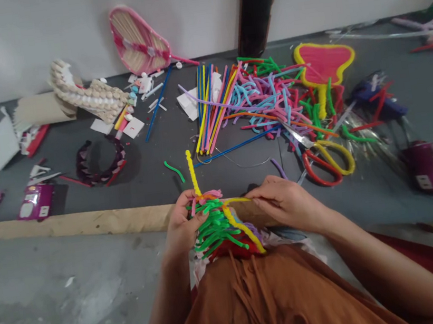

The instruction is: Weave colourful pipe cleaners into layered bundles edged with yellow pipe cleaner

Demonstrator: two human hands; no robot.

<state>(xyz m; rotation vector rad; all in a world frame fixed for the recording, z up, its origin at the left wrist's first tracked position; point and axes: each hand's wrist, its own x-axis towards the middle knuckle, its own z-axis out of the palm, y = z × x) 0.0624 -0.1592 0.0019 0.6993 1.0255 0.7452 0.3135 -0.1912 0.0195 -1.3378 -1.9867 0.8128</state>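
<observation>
My left hand (pixel 182 225) is closed round a woven piece of pipe cleaners (pixel 219 226), mostly green with pink at the top and red at the bottom, held over my lap. A yellow pipe cleaner (pixel 193 174) sticks up from it and loops down its right side. My right hand (pixel 285 202) pinches that yellow pipe cleaner near the top of the piece.
A dark mat (pixel 159 153) holds a pile of coloured pipe cleaners (pixel 256 98), red and yellow scissors (pixel 322 161), a pink heart shape (pixel 323 63), a pink racket shape (pixel 138 39), a beaded shoe (pixel 88 96), a dark ring (pixel 99 161) and purple packets (pixel 36 202). A wooden strip (pixel 69 224) edges the mat.
</observation>
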